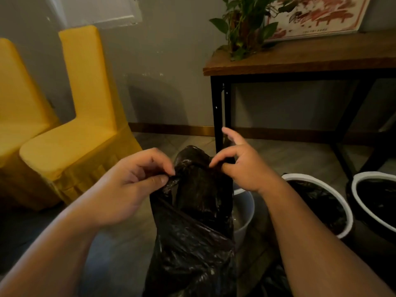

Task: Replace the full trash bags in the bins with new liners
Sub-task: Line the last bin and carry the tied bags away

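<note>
A black plastic trash bag (192, 228) hangs in front of me, held up by its top edge. My left hand (126, 185) pinches the bag's left top corner between thumb and fingers. My right hand (242, 166) pinches the right top corner, with its other fingers spread. Behind the bag stands a white bin (244, 209) with no liner in it, mostly hidden. To the right are two white-rimmed bins (321, 183) (362, 176), each with a black liner inside.
Two yellow covered chairs (81, 133) stand at the left against the grey wall. A wooden table with black metal legs (300, 61) is at the right, with a potted plant (244, 24) and a picture on it. The floor is tiled.
</note>
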